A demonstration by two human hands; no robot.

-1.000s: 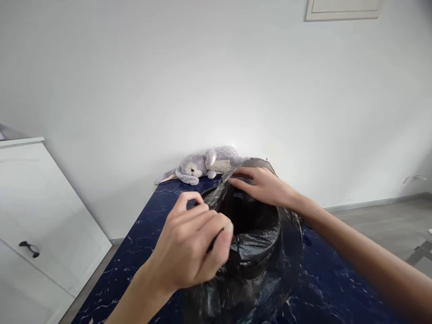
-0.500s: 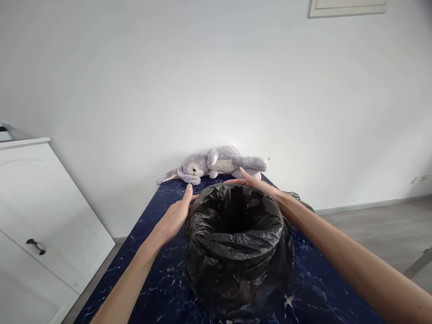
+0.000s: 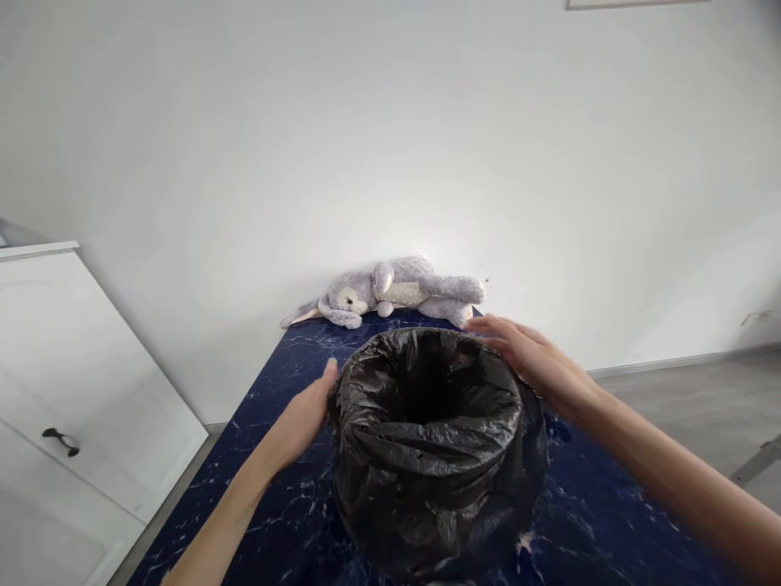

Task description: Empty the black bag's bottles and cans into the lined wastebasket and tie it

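Note:
A black trash bag (image 3: 427, 464) stands in front of me on a dark blue marbled table (image 3: 274, 521). It is folded outward over a round rim, with a dark opening on top; whatever container it covers is hidden. My left hand (image 3: 305, 413) rests against the bag's left side, thumb stretched upward and the other fingers mostly out of sight behind the bag. Along the far right of the rim lies my right hand (image 3: 537, 358), open, its fingers extended and slightly blurred.
A grey plush bunny (image 3: 390, 291) lies on its side at the table's far end, against the white wall (image 3: 390, 130). To the left stands a white cabinet (image 3: 91, 391) with a black handle (image 3: 61, 442). Grey floor (image 3: 671, 407) shows at the right.
My right hand has moved right, from the far rim to the right side of the bag. My left hand has slid slightly down and toward me. The view has shifted a little.

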